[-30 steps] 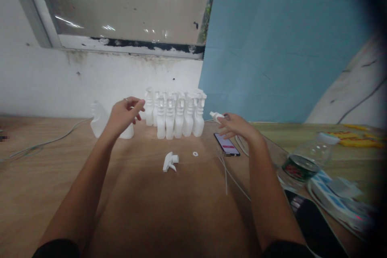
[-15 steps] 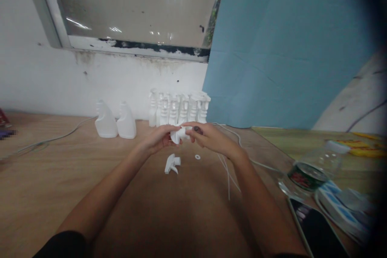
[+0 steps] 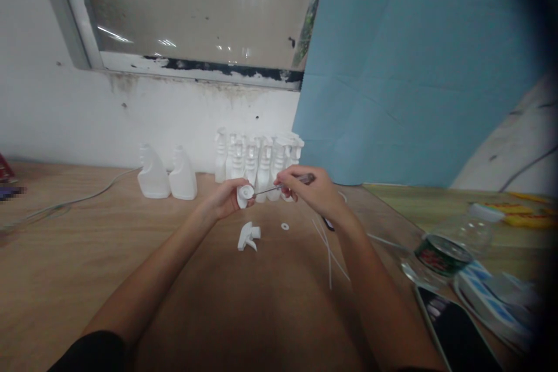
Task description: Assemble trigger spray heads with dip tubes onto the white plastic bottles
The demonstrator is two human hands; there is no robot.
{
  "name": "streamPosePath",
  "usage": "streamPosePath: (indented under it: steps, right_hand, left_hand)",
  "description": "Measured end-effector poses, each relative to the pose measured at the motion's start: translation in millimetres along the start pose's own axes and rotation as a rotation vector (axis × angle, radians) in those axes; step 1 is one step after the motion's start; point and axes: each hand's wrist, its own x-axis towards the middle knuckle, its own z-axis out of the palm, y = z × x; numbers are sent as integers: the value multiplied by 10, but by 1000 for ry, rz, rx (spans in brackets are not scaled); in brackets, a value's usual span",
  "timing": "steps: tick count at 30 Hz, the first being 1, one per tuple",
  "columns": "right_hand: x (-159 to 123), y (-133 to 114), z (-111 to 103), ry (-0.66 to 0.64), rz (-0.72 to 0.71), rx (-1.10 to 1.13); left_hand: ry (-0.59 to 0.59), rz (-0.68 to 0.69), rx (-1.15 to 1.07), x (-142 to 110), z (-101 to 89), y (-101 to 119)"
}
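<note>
My left hand (image 3: 227,199) is closed around a white spray trigger head (image 3: 244,193), its round collar opening turned toward me. In my right hand (image 3: 300,186) is a thin metal tool (image 3: 269,189) with a dark handle, like a screwdriver or pick; its tip reaches the edge of the collar. Below the hands, a second white trigger head (image 3: 249,236) lies on its side on the table. Right of it lies a small white ring washer (image 3: 285,226). Thin white dip tubes (image 3: 328,256) cross on the tabletop beside my right forearm.
Several white spray bottles (image 3: 221,157) stand against the wall behind my hands. Two white bottles without heads (image 3: 183,174) are at the left. On the right are a clear water bottle (image 3: 440,256), a phone (image 3: 457,325) and a power strip (image 3: 497,296). A grey cable (image 3: 100,190) runs along the left.
My right hand has drawn away to the right from the trigger head, and the tool's metal shaft now shows. The trigger head in my left hand has turned so its opening faces me.
</note>
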Motion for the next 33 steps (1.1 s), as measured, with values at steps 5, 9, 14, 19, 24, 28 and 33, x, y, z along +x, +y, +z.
streamPosePath:
  steps: [5,9,14,19,24,28,33]
  right_hand:
    - [11,33,61,-22,-91,-167]
    - [3,30,90,-27,-174,-272]
    - [-37,13,149,-25,-245,-373]
    - [-65,17,252,-12,-237,-535]
    - [-50,44,363,47,-192,-470]
    - [-24,90,372,79,-37,-130]
    - [-3,98,301,63,77,216]
  left_hand:
    - [42,-1,4,19,-7,-7]
    - [73,25,11,33,-10,-21]
    - [97,104,35,47,-2,-48]
    - [95,217,53,63,24,-67]
    - [125,300,38,43,66,-40]
    - [109,277,39,-3,86,7]
    - [61,188,36,-34,88,35]
